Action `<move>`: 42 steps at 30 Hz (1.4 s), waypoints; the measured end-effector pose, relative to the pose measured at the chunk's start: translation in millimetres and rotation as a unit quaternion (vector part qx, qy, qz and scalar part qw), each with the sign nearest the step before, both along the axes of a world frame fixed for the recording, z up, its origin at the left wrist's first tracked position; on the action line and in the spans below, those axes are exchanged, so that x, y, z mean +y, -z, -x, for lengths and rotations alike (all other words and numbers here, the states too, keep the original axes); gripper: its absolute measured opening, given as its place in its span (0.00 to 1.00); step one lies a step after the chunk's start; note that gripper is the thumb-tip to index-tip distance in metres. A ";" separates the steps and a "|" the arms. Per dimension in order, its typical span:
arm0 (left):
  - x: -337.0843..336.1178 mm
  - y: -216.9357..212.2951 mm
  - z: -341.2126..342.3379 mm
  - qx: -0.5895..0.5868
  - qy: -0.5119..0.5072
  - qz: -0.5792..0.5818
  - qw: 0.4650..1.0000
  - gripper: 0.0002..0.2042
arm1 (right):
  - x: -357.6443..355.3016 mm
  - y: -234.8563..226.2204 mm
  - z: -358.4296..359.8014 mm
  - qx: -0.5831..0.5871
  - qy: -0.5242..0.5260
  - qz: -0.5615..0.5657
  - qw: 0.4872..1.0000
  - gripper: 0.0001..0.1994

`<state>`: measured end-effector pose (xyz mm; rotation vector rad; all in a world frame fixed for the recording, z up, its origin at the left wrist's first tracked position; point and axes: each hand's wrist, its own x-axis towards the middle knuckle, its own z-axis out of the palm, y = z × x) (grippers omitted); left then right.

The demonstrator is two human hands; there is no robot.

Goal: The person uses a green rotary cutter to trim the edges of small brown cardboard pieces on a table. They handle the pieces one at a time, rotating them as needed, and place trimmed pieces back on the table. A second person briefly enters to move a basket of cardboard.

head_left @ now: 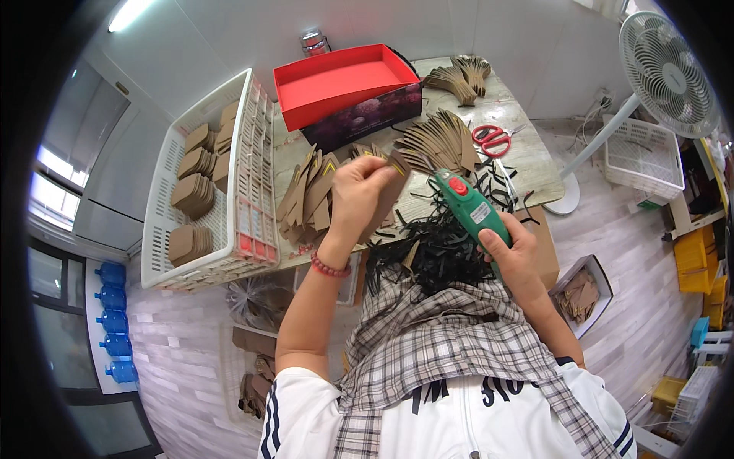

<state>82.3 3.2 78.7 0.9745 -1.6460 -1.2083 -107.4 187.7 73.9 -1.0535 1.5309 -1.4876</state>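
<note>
My left hand is closed, pinching a flat brown strip that has a yellow mark near its upper end. In my right hand is a green handheld electric tool with a red button; its thin tip points at the upper end of the strip. Whether tip and strip touch, I cannot tell. Black cut-off ribbons lie heaped below the tool, at the table edge and over my lap. Left of my left hand lies a pile of brown strips; a fanned stack of strips lies beyond the tool.
A white crate with stacked brown pieces stands at the left of the table. At the back is a red box. Red-handled scissors lie to the right. A fan and a floor bin stand farther right.
</note>
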 end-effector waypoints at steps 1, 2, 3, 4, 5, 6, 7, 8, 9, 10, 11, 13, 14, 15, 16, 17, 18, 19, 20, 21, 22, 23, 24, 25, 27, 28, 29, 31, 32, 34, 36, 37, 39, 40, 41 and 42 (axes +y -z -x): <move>-10.1 10.5 0.6 0.044 -0.062 0.015 0.997 0.06 | 0.3 0.3 2.2 -0.004 0.009 -0.005 1.000 0.19; -16.6 12.7 1.8 0.162 -0.073 -0.058 0.982 0.04 | 1.1 2.9 6.3 -0.005 0.010 -0.004 1.000 0.19; -19.0 18.5 -1.9 0.263 -0.077 -0.151 0.950 0.04 | 1.7 3.3 6.8 -0.006 0.012 -0.002 1.000 0.19; -19.9 34.7 -4.4 0.333 -0.090 -0.210 0.915 0.04 | 2.1 3.2 6.9 -0.007 0.012 -0.001 1.000 0.19; -18.6 54.7 -7.5 0.399 -0.101 -0.269 0.871 0.04 | 3.4 4.4 6.8 -0.008 0.014 -0.002 1.000 0.19; -10.1 66.0 -4.1 0.433 -0.065 -0.344 0.830 0.05 | 4.2 7.1 7.1 -0.008 0.015 -0.010 1.000 0.19; -1.7 76.1 3.5 0.435 -0.074 -0.419 0.793 0.05 | 4.2 10.4 8.7 -0.002 0.015 -0.015 1.000 0.18; 9.1 82.5 8.0 0.424 -0.066 -0.472 0.770 0.05 | 4.5 14.4 11.2 0.002 0.013 -0.023 1.000 0.18; 17.8 87.0 12.0 0.411 -0.058 -0.523 0.745 0.05 | 5.0 16.6 12.2 0.007 0.011 -0.030 0.999 0.18; 23.9 89.8 16.5 0.417 -0.031 -0.545 0.727 0.06 | 7.0 17.2 11.5 -0.005 0.022 -0.035 0.999 0.19; 31.2 82.4 22.0 0.422 -0.005 -0.566 0.708 0.06 | 8.1 23.2 14.8 0.016 0.024 -0.034 0.999 0.19; 40.3 70.8 30.6 0.440 0.010 -0.569 0.695 0.06 | 10.7 27.0 16.4 -0.003 0.028 -0.034 0.999 0.18; 41.1 67.0 32.7 0.460 0.019 -0.556 0.693 0.06 | 11.4 26.6 16.0 0.003 0.034 -0.031 0.999 0.18; 41.1 65.3 33.2 0.478 0.028 -0.542 0.690 0.06 | 12.7 26.3 15.1 0.009 0.040 -0.028 0.999 0.18; 40.8 66.9 31.1 0.507 0.044 -0.529 0.679 0.06 | 13.5 25.8 14.0 0.015 0.046 -0.025 0.999 0.18; 41.3 65.0 32.0 0.510 0.029 -0.532 0.675 0.07 | 13.5 24.9 13.3 0.014 0.047 -0.027 0.998 0.18; 42.7 61.5 34.3 0.514 0.014 -0.535 0.670 0.07 | 13.4 23.7 12.4 0.012 0.048 -0.030 0.998 0.18; 44.0 58.5 36.3 0.517 -0.001 -0.538 0.666 0.07 | 13.3 23.1 11.4 0.010 0.049 -0.033 0.998 0.18; 45.0 57.3 38.6 0.520 0.003 -0.531 0.669 0.07 | 13.6 24.2 12.1 0.010 0.046 -0.044 0.998 0.19; 46.2 56.4 40.5 0.523 0.007 -0.524 0.672 0.07 | 14.6 26.4 12.8 0.009 0.042 -0.055 0.998 0.19; 47.6 54.4 42.4 0.525 0.010 -0.517 0.675 0.07 | 15.6 28.5 13.2 0.009 0.039 -0.065 0.997 0.19; 50.7 44.8 44.9 0.520 0.030 -0.510 0.684 0.07 | 16.5 29.4 12.8 0.010 0.041 -0.066 0.997 0.20; 50.3 45.5 44.3 0.512 0.051 -0.517 0.684 0.07 | 17.0 28.0 11.4 0.013 0.042 -0.065 0.997 0.20; 49.5 46.8 43.8 0.503 0.072 -0.524 0.683 0.06 | 17.2 26.2 9.8 0.016 0.044 -0.064 0.997 0.19; 45.2 64.7 39.9 0.495 0.100 -0.509 0.697 0.05 | 17.2 24.9 6.7 0.021 0.044 -0.061 0.997 0.19; 43.1 73.1 38.1 0.491 0.113 -0.501 0.703 0.05 | 16.9 24.1 5.4 0.025 0.044 -0.059 0.997 0.19; 43.7 68.8 39.7 0.479 0.106 -0.468 0.735 0.05 | 17.6 24.7 5.3 0.032 0.044 -0.060 0.997 0.19; 46.3 57.1 42.2 0.453 0.088 -0.397 0.793 0.04 | 18.9 26.0 4.9 0.048 0.043 -0.060 0.996 0.20; 45.7 55.5 41.3 0.444 0.090 -0.370 0.811 0.04 | 19.6 24.3 4.2 0.046 0.037 -0.068 0.996 0.20; 46.7 52.9 40.7 0.438 0.078 -0.335 0.830 0.04 | 20.7 18.5 2.3 0.041 0.025 -0.084 0.995 0.20; 48.2 48.9 39.2 0.438 0.058 -0.312 0.841 0.03 | 21.1 16.3 -0.5 0.047 0.016 -0.083 0.995 0.19; 50.0 44.7 39.0 0.440 0.046 -0.302 0.844 0.03 | 21.3 15.8 -1.8 0.051 0.012 -0.083 0.995 0.19; 51.2 44.2 37.3 0.433 0.035 -0.280 0.856 0.03 | 20.5 19.0 -4.9 0.055 0.014 -0.063 0.996 0.19; 50.4 47.0 35.7 0.425 0.036 -0.268 0.864 0.04 | 19.9 18.4 -5.1 0.052 0.012 -0.063 0.997 0.19; 50.3 48.8 35.4 0.415 0.036 -0.256 0.872 0.05 | 19.5 17.9 -4.3 0.048 0.009 -0.065 0.997 0.19; 51.0 47.5 36.7 0.414 0.028 -0.254 0.874 0.04 | 19.6 17.2 -2.6 0.036 0.002 -0.070 0.997 0.19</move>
